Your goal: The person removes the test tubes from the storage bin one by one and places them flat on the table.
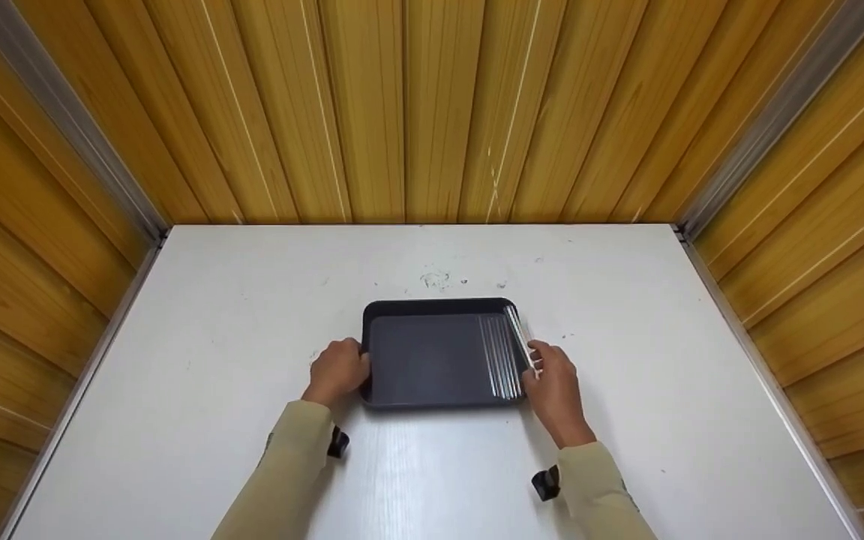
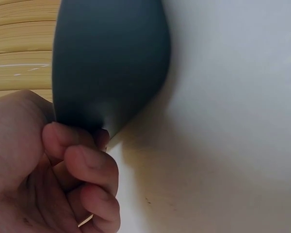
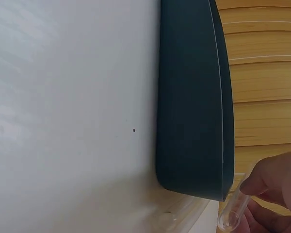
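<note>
A dark rectangular tray (image 1: 424, 360) stands on the white table. My left hand (image 1: 337, 371) grips its left edge, with the fingers curled around the rim in the left wrist view. Several clear test tubes (image 1: 503, 367) lie side by side along the right part of the tray floor. Over the right rim, my right hand (image 1: 556, 386) pinches a clear test tube (image 3: 234, 211) between thumb and fingers. The tube's rounded end shows in the right wrist view. Below it, a faint clear tube shape appears near the tabletop; I cannot tell whether it is a reflection.
The white table (image 1: 214, 450) has small dark marks behind the tray. Yellow wood-look panels (image 1: 432, 112) wall the back and both sides, with grey metal strips at the corners. A small black device (image 1: 546, 484) sits on each wrist.
</note>
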A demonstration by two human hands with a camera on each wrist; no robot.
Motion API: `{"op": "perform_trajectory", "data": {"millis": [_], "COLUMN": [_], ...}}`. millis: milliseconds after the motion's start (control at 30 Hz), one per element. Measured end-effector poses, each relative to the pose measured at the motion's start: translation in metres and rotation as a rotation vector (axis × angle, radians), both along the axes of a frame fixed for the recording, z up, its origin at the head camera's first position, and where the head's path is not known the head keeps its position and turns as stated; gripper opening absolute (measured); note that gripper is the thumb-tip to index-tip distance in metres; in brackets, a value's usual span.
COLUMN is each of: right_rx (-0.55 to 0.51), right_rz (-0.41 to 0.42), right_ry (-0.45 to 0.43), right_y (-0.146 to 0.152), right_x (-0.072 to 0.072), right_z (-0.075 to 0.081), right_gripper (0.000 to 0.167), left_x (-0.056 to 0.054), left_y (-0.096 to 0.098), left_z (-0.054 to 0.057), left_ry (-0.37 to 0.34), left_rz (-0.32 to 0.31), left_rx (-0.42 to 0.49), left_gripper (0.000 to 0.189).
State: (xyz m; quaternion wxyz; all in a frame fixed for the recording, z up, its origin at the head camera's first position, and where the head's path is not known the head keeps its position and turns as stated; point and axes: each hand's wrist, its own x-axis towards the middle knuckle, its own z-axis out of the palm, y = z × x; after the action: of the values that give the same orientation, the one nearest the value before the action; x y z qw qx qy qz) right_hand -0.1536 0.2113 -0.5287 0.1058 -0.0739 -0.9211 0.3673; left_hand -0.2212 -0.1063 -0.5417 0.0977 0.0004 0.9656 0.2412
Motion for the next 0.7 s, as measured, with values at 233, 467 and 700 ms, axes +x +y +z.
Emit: {"op": "perform_trajectory", "data": {"millis": [233, 467, 700], "right_rx": [-0.015, -0.01, -0.002], "right_rz": [-0.018, -0.011, -0.003], "right_ry": [-0.028, -0.015, -0.005], "right_y": [0.007, 0.017, 0.028], "right_x": [0.002, -0.001, -0.003], "right_z": [-0.003, -0.003, -0.007], "right_gripper": [0.04, 0.041, 0.04], "left_x": [-0.001, -0.001, 0.002], "left_y": [0.0, 0.003, 0.003], "left_z": [0.0, 0.002, 0.003], "left_ry": [0.004, -0.003, 0.015], "left_rz": [-0.001, 0.024, 0.03], "left_rx": [-0.016, -0.025, -0.02], "left_gripper": [0.027, 0.026, 0.025]}}
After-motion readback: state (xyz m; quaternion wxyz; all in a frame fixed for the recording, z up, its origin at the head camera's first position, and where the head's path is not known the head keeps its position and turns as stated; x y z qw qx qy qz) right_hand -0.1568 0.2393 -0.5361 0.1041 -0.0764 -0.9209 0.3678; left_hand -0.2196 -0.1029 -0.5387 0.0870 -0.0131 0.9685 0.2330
